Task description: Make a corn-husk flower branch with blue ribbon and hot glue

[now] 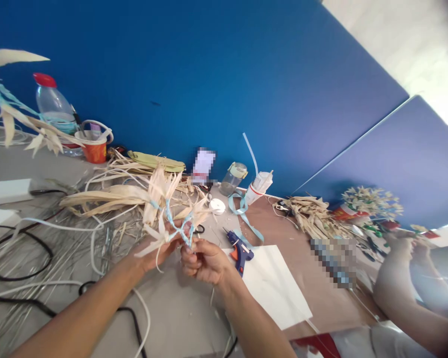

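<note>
In front of me is a corn-husk flower branch [181, 231], with pale husk petals on forked stems wrapped in light blue tape. My right hand [207, 261] pinches the lower end of its stem between thumb and fingers. Behind the stems, my left hand [162, 252] is closed around the branch from the left, its fingertips partly hidden by petals and tape. A blue hot glue gun [241, 252] with an orange trigger lies just right of my right hand, by a white sheet [274, 286]. Loose dried corn husks [108, 199] are heaped beyond my left hand.
At the left stand a red-capped bottle [54, 102] and an orange cup [95, 151]. Blue ribbon [242, 214], a lidded jar [233, 179] and a white paper cup [257, 189] are at the back. Cables and wires cover the left side. Another person's arms [403, 283] are at right.
</note>
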Motion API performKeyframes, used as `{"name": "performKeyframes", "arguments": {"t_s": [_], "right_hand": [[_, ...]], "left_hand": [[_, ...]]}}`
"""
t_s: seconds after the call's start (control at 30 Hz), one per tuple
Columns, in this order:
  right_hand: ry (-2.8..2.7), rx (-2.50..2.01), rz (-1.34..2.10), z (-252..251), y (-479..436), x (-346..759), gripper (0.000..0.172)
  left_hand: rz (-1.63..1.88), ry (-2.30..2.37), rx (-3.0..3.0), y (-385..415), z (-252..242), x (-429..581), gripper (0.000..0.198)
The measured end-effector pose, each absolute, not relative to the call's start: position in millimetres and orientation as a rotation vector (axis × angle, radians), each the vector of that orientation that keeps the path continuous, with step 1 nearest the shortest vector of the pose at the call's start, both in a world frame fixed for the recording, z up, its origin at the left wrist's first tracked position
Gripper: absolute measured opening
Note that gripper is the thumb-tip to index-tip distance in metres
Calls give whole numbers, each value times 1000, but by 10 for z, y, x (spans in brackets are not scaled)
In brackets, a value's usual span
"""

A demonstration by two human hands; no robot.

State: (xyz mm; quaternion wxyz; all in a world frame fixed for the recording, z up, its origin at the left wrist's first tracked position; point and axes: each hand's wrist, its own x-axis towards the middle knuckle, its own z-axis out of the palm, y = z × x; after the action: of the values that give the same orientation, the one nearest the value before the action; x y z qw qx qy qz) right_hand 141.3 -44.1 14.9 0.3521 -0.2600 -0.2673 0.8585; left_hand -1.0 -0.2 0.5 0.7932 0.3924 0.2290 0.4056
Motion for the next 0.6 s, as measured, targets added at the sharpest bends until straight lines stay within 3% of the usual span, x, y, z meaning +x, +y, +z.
{"name": "performKeyframes", "arguments": {"t_s": [0.23, 0.6], "right_hand": [[-614, -701, 1979, 105, -378, 1445, 15], [-509, -683, 1931, 119, -366, 1427, 22]], "left_hand": [[855, 566, 952, -67, 94, 11, 16], [948, 708, 1129, -49, -7, 49, 17]]}}
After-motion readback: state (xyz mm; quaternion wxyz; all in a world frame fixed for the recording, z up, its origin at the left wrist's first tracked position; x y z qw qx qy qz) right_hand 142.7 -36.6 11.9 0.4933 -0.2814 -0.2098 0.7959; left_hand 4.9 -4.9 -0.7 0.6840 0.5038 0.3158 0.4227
